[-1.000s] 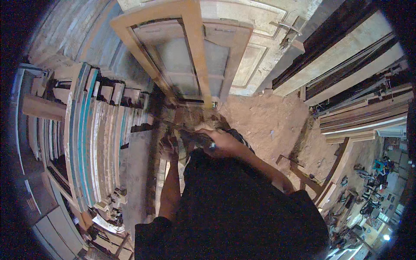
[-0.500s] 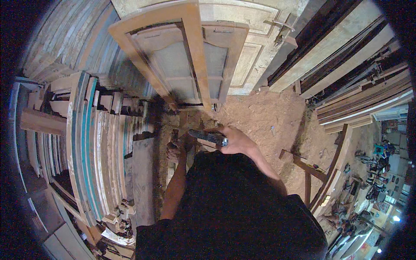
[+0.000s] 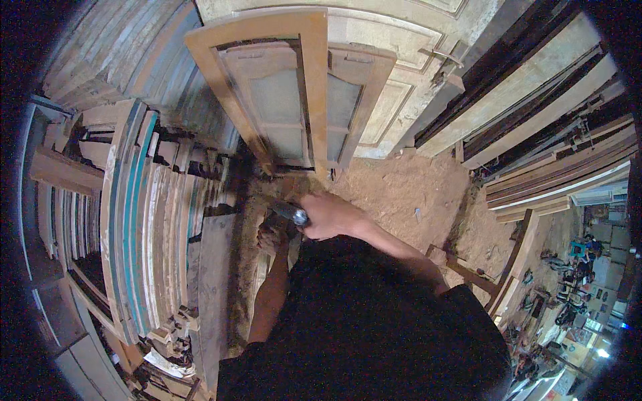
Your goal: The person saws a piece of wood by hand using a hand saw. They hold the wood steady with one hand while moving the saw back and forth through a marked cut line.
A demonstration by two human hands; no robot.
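Observation:
My right hand [image 3: 329, 212] grips a dark hand tool with a rounded metal end [image 3: 299, 216], held at the middle of the view in front of my dark shirt. Beside it, lower and to the left, my left hand [image 3: 271, 236] has curled fingers around something in shadow; what it holds is unclear. A pale length of wood [image 3: 263, 258] shows just below that hand. Beyond both hands lies a sawdust-covered floor [image 3: 418, 194], with a framed glazed wooden door panel [image 3: 314, 100] leaning at the far side.
Tall stacks of boards [image 3: 160, 247] stand close on my left. A cream panelled door [image 3: 388, 113] leans behind the framed panels. Planks [image 3: 555, 180] line the right side, with a brown timber frame [image 3: 468, 271] lower down. A cluttered work area [image 3: 578, 287] is at far right.
Since half a second ago my right hand and the tool have moved left toward my left hand. A second ago they were in a similar position. The view has shifted slightly.

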